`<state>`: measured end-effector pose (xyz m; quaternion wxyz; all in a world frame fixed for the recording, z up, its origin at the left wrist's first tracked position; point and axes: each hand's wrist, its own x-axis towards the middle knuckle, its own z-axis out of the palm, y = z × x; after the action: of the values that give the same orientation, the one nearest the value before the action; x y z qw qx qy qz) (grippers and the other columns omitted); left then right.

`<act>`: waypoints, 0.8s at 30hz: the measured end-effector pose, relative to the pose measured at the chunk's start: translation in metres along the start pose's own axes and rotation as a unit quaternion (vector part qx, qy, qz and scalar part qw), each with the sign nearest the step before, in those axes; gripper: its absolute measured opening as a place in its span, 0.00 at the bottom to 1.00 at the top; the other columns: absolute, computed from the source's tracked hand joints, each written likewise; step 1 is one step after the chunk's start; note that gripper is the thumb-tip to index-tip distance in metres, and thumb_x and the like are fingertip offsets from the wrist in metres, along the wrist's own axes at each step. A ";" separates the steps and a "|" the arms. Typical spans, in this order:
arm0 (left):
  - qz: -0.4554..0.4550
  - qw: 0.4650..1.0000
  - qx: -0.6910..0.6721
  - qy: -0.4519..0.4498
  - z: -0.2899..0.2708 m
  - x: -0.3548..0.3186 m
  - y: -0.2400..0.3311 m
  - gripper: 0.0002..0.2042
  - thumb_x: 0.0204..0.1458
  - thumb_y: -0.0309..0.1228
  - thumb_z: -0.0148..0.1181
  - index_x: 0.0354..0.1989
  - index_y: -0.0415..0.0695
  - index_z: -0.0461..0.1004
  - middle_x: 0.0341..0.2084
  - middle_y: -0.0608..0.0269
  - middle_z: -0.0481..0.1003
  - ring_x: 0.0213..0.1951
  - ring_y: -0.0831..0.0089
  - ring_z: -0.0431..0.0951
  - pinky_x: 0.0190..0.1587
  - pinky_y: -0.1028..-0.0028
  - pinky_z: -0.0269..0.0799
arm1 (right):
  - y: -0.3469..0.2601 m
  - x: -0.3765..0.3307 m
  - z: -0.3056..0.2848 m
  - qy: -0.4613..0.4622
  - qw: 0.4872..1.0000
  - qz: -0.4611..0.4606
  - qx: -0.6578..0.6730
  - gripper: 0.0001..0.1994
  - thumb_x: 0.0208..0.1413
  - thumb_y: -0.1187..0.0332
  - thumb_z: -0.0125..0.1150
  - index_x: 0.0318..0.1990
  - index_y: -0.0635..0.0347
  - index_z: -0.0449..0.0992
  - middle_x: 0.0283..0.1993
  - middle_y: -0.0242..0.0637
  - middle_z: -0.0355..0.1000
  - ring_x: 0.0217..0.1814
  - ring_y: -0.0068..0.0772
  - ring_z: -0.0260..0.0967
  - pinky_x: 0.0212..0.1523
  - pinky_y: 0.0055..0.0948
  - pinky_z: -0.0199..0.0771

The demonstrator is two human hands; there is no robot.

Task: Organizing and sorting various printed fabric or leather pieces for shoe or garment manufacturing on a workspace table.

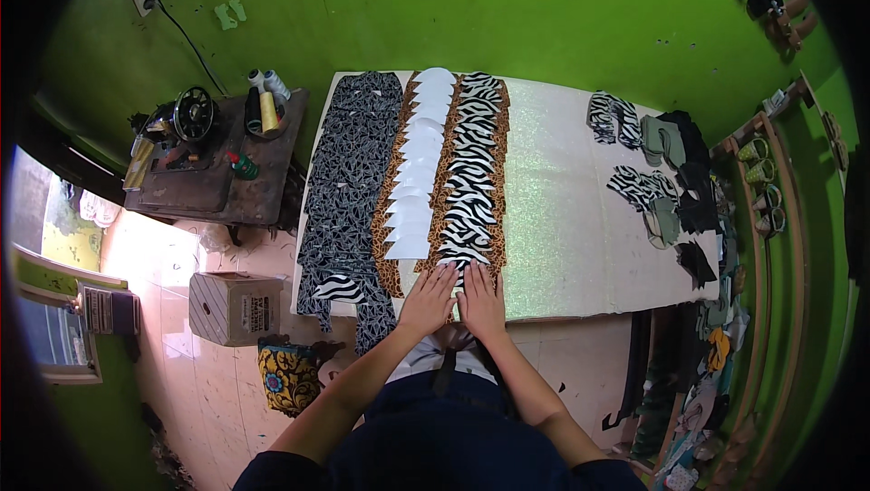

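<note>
Zebra pieces (469, 183) lie in an overlapping column on the table (553, 201), extending toward 12 o'clock from your hands. Your left hand (430, 301) and right hand (481, 301) are side by side, flat, backs up, fingers extended toward 12 o'clock; both rest at the near end of this column, and neither is clamped on anything. White pieces (417, 171) overlap in a parallel column at 11:30, with leopard cloth (390, 276) beside them. Dark cloth (344, 183) lies at 10:30, bearing a zebra scrap (338, 289) near its closest end. Green pieces (669, 141) lie well apart at 2 o'clock. Note the sewing machine (192, 116) at 10 o'clock.
</note>
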<state>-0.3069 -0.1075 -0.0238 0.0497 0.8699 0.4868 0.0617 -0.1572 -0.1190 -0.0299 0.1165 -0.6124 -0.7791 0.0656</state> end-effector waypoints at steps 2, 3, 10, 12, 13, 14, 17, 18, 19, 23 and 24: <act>-0.005 1.000 -0.015 -0.007 0.001 -0.001 -0.002 0.26 0.56 0.43 0.39 0.61 0.43 0.55 0.62 0.60 0.53 0.63 0.68 0.51 0.63 0.63 0.43 | -0.001 0.001 0.000 -0.004 1.000 0.003 -0.003 0.26 0.54 0.58 0.45 0.60 0.60 0.58 0.66 0.37 0.50 0.68 0.34 0.44 0.65 0.47 0.38; -0.007 1.000 -0.028 -0.009 0.001 -0.001 -0.002 0.25 0.56 0.42 0.39 0.61 0.43 0.55 0.62 0.61 0.52 0.63 0.68 0.51 0.63 0.63 0.43 | -0.001 0.001 0.000 -0.006 1.000 0.003 -0.002 0.26 0.54 0.58 0.45 0.60 0.60 0.58 0.66 0.37 0.50 0.68 0.34 0.44 0.65 0.47 0.38; -0.015 0.999 -0.028 -0.026 0.000 0.000 0.000 0.24 0.56 0.41 0.38 0.61 0.47 0.55 0.62 0.63 0.52 0.63 0.68 0.51 0.63 0.63 0.44 | -0.001 0.002 -0.004 -0.014 1.000 0.006 0.018 0.27 0.54 0.58 0.45 0.60 0.60 0.58 0.66 0.38 0.50 0.68 0.34 0.45 0.65 0.47 0.38; -0.010 0.999 -0.041 -0.011 -0.001 0.000 0.000 0.24 0.56 0.41 0.40 0.60 0.45 0.56 0.62 0.61 0.53 0.62 0.66 0.52 0.62 0.62 0.44 | 0.000 0.000 -0.005 -0.019 1.000 0.008 0.012 0.27 0.53 0.58 0.45 0.60 0.60 0.57 0.65 0.38 0.50 0.67 0.35 0.45 0.65 0.47 0.39; -0.004 0.998 -0.056 0.002 -0.001 0.000 0.000 0.24 0.55 0.40 0.41 0.59 0.44 0.57 0.61 0.59 0.55 0.62 0.64 0.53 0.62 0.60 0.45 | 0.000 0.001 -0.005 -0.017 1.000 0.008 0.012 0.27 0.53 0.58 0.45 0.60 0.60 0.57 0.65 0.38 0.50 0.67 0.35 0.45 0.65 0.47 0.39; -0.007 0.998 -0.069 0.006 -0.002 0.000 0.000 0.24 0.55 0.40 0.42 0.59 0.44 0.58 0.61 0.59 0.55 0.62 0.64 0.54 0.62 0.59 0.45 | -0.001 0.002 -0.005 -0.013 1.000 0.004 0.027 0.27 0.53 0.58 0.46 0.59 0.61 0.58 0.65 0.39 0.50 0.67 0.37 0.45 0.65 0.47 0.39; -0.009 0.998 -0.061 0.000 -0.005 -0.001 0.000 0.24 0.54 0.40 0.42 0.59 0.44 0.58 0.61 0.59 0.55 0.62 0.64 0.54 0.61 0.58 0.45 | 0.002 0.000 -0.006 -0.012 0.999 -0.001 0.046 0.27 0.53 0.59 0.46 0.59 0.63 0.57 0.65 0.41 0.50 0.68 0.39 0.45 0.64 0.48 0.39; -0.007 0.999 -0.043 0.011 -0.007 -0.001 0.004 0.24 0.54 0.40 0.43 0.59 0.43 0.58 0.60 0.59 0.55 0.61 0.65 0.55 0.61 0.59 0.46 | 0.003 -0.001 -0.008 -0.018 0.998 -0.006 0.053 0.27 0.53 0.59 0.46 0.59 0.63 0.57 0.65 0.41 0.49 0.68 0.39 0.44 0.65 0.48 0.39; -0.004 0.999 -0.043 0.012 -0.008 0.003 0.005 0.24 0.54 0.40 0.43 0.59 0.43 0.58 0.60 0.59 0.55 0.61 0.65 0.55 0.61 0.59 0.46 | 0.006 0.000 -0.010 -0.023 0.998 -0.012 0.059 0.27 0.53 0.59 0.45 0.59 0.63 0.57 0.66 0.42 0.48 0.68 0.39 0.44 0.65 0.48 0.38; -0.064 0.993 -0.096 0.028 -0.019 0.024 0.027 0.21 0.49 0.32 0.49 0.53 0.40 0.63 0.55 0.53 0.60 0.58 0.56 0.57 0.60 0.57 0.48 | 0.027 0.004 -0.018 0.031 0.957 -0.007 0.290 0.21 0.50 0.68 0.50 0.54 0.59 0.66 0.66 0.47 0.47 0.68 0.51 0.42 0.64 0.45 0.43; -0.098 0.984 -0.133 0.064 -0.021 0.033 0.035 0.20 0.47 0.30 0.50 0.51 0.39 0.64 0.53 0.50 0.60 0.55 0.53 0.58 0.57 0.56 0.51 | 0.033 0.006 -0.024 0.055 0.938 0.008 0.342 0.17 0.49 0.73 0.51 0.48 0.60 0.71 0.63 0.51 0.51 0.65 0.57 0.45 0.62 0.43 0.49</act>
<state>-0.2634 -0.0976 0.0040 0.1392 0.7981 0.5592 0.1761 -0.1210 -0.1064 -0.0141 0.3609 -0.5444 -0.6974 0.2950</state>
